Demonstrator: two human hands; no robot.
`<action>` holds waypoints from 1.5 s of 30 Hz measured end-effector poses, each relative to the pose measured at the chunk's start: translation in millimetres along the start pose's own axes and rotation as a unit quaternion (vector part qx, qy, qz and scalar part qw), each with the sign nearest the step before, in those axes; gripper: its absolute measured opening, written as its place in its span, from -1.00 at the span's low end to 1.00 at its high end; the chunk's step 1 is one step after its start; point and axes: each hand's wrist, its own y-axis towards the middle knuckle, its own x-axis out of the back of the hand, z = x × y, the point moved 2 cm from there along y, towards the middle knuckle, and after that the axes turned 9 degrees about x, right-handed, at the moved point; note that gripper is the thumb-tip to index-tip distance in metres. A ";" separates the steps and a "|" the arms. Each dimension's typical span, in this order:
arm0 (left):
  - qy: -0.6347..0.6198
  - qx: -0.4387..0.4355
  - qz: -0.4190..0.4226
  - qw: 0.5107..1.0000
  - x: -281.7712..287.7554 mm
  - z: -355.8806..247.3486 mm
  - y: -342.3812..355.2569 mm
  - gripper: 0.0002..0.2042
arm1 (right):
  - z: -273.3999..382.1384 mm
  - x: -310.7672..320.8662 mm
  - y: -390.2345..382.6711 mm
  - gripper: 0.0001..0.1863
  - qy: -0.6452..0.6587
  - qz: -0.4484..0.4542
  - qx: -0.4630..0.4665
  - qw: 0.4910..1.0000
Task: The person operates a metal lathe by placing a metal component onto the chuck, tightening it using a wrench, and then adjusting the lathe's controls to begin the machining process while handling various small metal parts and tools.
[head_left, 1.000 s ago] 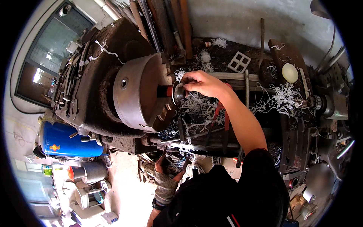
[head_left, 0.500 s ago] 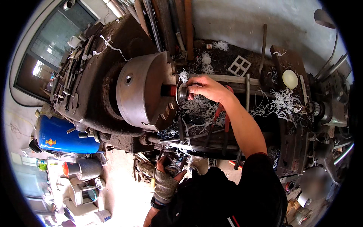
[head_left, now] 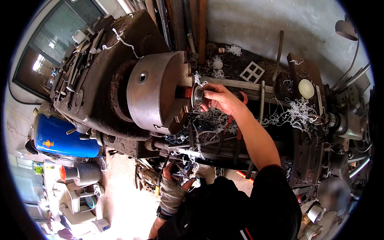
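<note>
Round metal part [head_left: 197,95] at lathe chuck [head_left: 154,94], axis horizontal, right hand [head_left: 220,100] gripping

Right hand [head_left: 219,100] shifted from gripping to fingertips on ring [head_left: 197,95].

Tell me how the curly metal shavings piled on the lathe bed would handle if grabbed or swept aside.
The metal shavings look thin and springy, so probably light. They are tangled, so a clump would likely drag along together. Their edges may be sharp against the bare right hand.

Round metal ring [head_left: 197,95] against lathe chuck [head_left: 154,93]
</note>
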 end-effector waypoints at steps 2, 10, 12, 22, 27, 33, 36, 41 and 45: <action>0.029 -0.018 -0.007 0.999 0.7 1.8 0.8 -0.04 | -1.8 0.2 -1.2 -0.78 0.005 -0.011 -0.002 1.000; 0.045 -0.028 -0.032 0.998 2.5 -3.8 2.0 -0.05 | 15.6 -29.5 -18.2 -0.63 -0.248 -0.117 0.110 0.955; 0.033 -0.007 -0.023 0.999 3.3 -3.7 0.7 -0.05 | 15.8 -37.0 -24.5 -0.61 -0.292 -0.142 0.111 0.939; 0.037 -0.038 -0.050 0.997 0.2 6.2 2.2 -0.05 | 18.4 -54.2 -28.6 -0.57 -0.468 -0.135 0.205 0.849; 0.011 -0.009 -0.026 1.000 3.1 10.7 2.6 -0.05 | 16.8 -52.6 -27.5 -0.62 -0.481 -0.147 0.220 0.836; 0.008 -0.004 -0.028 1.000 3.3 12.5 2.6 -0.04 | 15.6 -40.9 -23.2 -0.70 -0.360 -0.175 0.169 0.900; 0.014 0.004 -0.019 1.000 5.3 7.0 2.9 -0.03 | 14.7 -36.0 -21.9 -0.70 -0.325 -0.176 0.156 0.916; 0.022 0.004 -0.028 0.999 2.6 13.7 1.7 0.00 | 16.3 -44.9 -21.7 -0.76 -0.358 -0.199 0.195 0.891; 0.045 0.008 -0.033 0.998 5.0 5.2 2.4 -0.03 | 16.6 -42.7 -21.5 -0.78 -0.331 -0.207 0.182 0.902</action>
